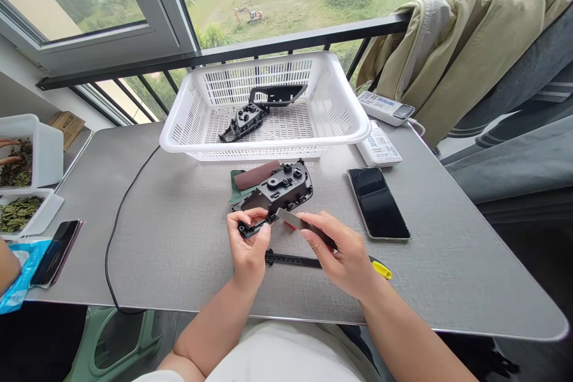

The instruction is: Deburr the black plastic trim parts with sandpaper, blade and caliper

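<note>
My left hand is closed on the lower end of a black moulded plastic part, which is tilted above the table and has round bosses and clips. In my right hand, fingers and thumb pinch a flat grey file; its tip meets or nearly meets the part's lower edge. Behind the part lie brown sandpaper and a green sheet. Under my hands rests a black caliper-like scale. A yellow-ended tool shows past my right wrist. Something red, mostly hidden, lies below the file.
A white plastic basket holding black plastic parts stands at the back. On the right are a phone and white boxed devices. A black cable runs down the left, near another phone and another person's arm.
</note>
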### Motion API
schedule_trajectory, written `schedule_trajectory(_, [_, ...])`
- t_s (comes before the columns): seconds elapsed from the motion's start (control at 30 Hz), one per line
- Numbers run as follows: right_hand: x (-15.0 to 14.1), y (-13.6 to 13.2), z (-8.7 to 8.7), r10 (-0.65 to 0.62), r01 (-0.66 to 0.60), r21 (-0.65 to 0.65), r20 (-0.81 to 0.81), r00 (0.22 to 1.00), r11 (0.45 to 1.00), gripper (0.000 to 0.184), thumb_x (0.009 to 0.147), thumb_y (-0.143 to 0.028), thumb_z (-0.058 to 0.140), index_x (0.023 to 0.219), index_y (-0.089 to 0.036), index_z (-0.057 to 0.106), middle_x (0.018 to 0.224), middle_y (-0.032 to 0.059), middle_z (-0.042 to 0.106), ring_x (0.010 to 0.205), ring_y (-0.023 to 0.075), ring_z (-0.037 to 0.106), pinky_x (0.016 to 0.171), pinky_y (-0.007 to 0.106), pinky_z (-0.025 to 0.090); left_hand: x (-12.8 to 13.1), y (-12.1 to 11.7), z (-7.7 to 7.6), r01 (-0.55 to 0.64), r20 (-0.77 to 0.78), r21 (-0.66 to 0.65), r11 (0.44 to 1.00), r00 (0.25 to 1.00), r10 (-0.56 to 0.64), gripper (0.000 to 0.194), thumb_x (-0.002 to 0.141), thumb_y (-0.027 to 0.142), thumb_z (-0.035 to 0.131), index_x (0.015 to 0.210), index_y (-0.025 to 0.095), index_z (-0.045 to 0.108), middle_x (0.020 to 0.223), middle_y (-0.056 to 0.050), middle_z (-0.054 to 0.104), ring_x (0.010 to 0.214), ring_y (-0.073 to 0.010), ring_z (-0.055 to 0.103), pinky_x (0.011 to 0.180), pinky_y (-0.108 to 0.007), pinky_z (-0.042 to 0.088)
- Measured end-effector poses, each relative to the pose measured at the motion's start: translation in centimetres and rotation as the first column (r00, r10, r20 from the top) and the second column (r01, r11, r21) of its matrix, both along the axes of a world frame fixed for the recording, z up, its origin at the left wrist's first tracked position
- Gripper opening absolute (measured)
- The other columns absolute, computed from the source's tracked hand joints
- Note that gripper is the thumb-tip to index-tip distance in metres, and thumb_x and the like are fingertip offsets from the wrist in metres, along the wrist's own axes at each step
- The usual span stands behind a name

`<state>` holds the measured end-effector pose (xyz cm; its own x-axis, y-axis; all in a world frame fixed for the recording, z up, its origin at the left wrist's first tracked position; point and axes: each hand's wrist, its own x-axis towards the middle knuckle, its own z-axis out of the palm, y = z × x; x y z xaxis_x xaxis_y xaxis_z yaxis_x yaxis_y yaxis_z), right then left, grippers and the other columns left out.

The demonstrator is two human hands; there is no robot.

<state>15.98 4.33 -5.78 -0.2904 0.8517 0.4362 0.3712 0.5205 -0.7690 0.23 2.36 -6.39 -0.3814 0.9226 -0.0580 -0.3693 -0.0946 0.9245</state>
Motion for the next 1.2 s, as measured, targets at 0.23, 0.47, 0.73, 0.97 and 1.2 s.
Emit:
schedule_trajectory(0.23, [-0.1, -0.2, 0.3, 0.118, -0.121, 0.019, 0.113, 0.987, 0.993, 0.025, 0.094, -0.014, 0.047, 0.116, -0.020, 0.056, 0.071, -0.0002, 0.053, 0.052, 0.0116, 0.045, 0.046, 0.024, 0.036, 0.0, -0.5, -0.3, 0.035, -0.068, 0.089, 0.995, 0.997, -0.029, 0.023, 0.073, 0.015, 0.063, 0.086, 0.025, 0.046, 0.098, -0.001, 0.066, 0.090, -0.0181, 0.059, 0.084, -0.034, 0.042])
schedule_trajectory(0.47, [0.2, -0.3, 0.4, 0.074, -0.082, 0.027, 0.207, 0.975, 0.996, 0.025, 0.096, -0.016, 0.045, 0.116, -0.018, 0.059, 0.072, 0.0016, 0.057, 0.052, 0.0118, 0.050, 0.046, 0.024, 0.036, 0.0, -0.4, -0.7, 0.057, -0.136, 0.146, 0.988, 0.990, -0.037, 0.022, 0.075, 0.009, 0.056, 0.087, 0.025, 0.046, 0.099, 0.000, 0.066, 0.094, -0.0177, 0.058, 0.085, -0.033, 0.040])
schedule_trajectory(0.73, [0.3, -0.3, 0.7, 0.115, -0.104, -0.066, 0.206, 0.972, 0.992, 0.025, 0.098, -0.022, 0.042, 0.116, -0.018, 0.059, 0.073, 0.0019, 0.057, 0.055, 0.0121, 0.051, 0.049, 0.024, 0.038, -0.1, -0.3, -0.5, 0.029, -0.070, 0.148, 0.989, 0.997, -0.018, 0.020, 0.071, 0.014, 0.056, 0.085, 0.025, 0.047, 0.096, -0.001, 0.068, 0.089, -0.0169, 0.060, 0.078, -0.031, 0.044])
schedule_trajectory(0.97, [1.1, 0.1, 0.5, 0.134, -0.126, -0.073, 0.108, 0.985, 0.989, 0.023, 0.097, -0.019, 0.046, 0.115, -0.018, 0.059, 0.067, -0.0014, 0.052, 0.053, 0.0116, 0.047, 0.049, 0.024, 0.037, -0.1, 0.2, -0.6, -0.068, -0.103, 0.028, 0.997, 0.992, 0.071, 0.032, 0.075, 0.024, 0.072, 0.084, 0.024, 0.041, 0.090, 0.001, 0.066, 0.081, -0.0121, 0.060, 0.074, -0.026, 0.047])
schedule_trajectory(1.2, [0.6, -0.1, 0.6, 0.171, -0.161, -0.084, 0.138, 0.976, 0.983, 0.023, 0.097, -0.020, 0.043, 0.114, -0.017, 0.059, 0.068, -0.0002, 0.055, 0.056, 0.0125, 0.050, 0.052, 0.025, 0.039, 0.0, 0.6, -0.4, -0.146, -0.049, -0.056, 0.988, 0.988, 0.143, 0.040, 0.073, 0.034, 0.076, 0.079, 0.023, 0.038, 0.078, 0.004, 0.062, 0.071, -0.0106, 0.060, 0.068, -0.025, 0.050])
